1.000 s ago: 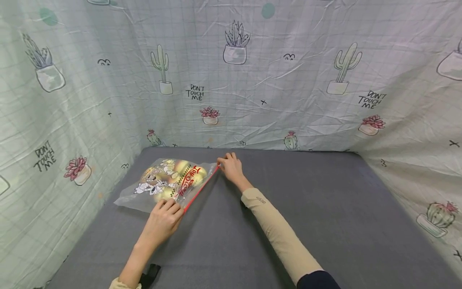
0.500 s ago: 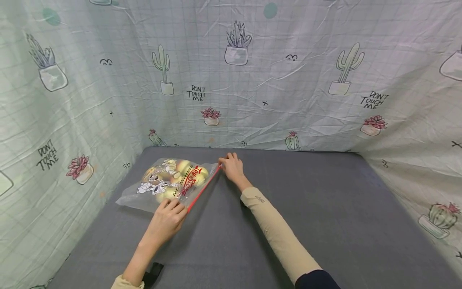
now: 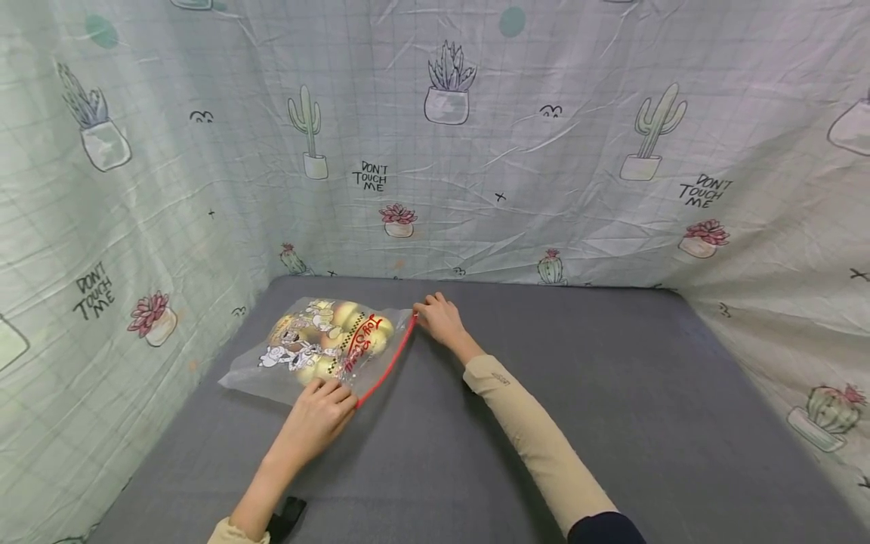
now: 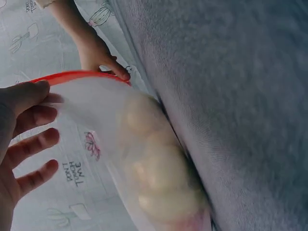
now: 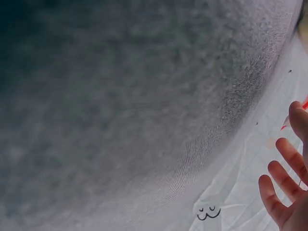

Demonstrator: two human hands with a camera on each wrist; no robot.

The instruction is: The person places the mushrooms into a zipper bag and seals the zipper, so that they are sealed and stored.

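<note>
A see-through zip bag (image 3: 261, 375) with a red zip edge (image 3: 389, 372), cartoon figures and red lettering lies on its side at the left of the table. Inside it are several round, yellow fruits with a reddish tint (image 3: 344, 311), like apples. My left hand (image 3: 325, 412) pinches the near end of the zip edge between thumb and forefinger; its other fingers are spread apart in the left wrist view. At the far end, my right hand (image 3: 442, 319) pinches the bag's other corner. Between the two hands the red edge bows toward the right.
Dark grey cloth covers the table (image 3: 578, 393). A pale curtain (image 3: 476, 166) printed with cacti stands around its back and sides, close behind the bag. A black strap (image 3: 288, 515) is by my left wrist.
The red edge was straight and taut and now sags into a curve. My left hand has shifted slightly right; my right hand has come slightly nearer. Both keep hold of the bag.
</note>
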